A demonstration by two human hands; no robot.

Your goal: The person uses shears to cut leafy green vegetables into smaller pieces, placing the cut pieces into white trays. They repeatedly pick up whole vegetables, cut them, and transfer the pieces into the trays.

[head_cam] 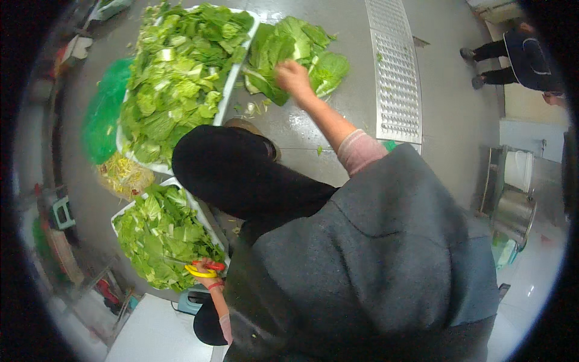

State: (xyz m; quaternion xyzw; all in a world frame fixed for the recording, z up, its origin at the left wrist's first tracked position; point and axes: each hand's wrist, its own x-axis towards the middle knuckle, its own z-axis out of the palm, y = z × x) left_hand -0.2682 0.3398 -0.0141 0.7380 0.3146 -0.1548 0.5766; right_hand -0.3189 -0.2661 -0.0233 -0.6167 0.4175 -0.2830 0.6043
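Note:
My left hand (207,273) is closed around the red and yellow handles of scissors (211,269), at the near edge of the smaller white tub (199,210). Their blades point left over cut leafy greens (158,231) that fill this tub. Curled and slightly blurred, my right hand (291,77) is over a pile of whole leafy cabbages (328,74) on the floor; nothing clear shows in it, and its fingertips are partly hidden. Between the hands, a larger white tub (233,92) holds a heap of cut greens (176,81).
A green mesh bag (102,122) and a clear bag of yellowish scraps (124,176) lie beyond the tubs. A metal drain grate (398,86) crosses the floor at right. Another person (527,59) stands at far right. A white surface (154,332) is at lower left.

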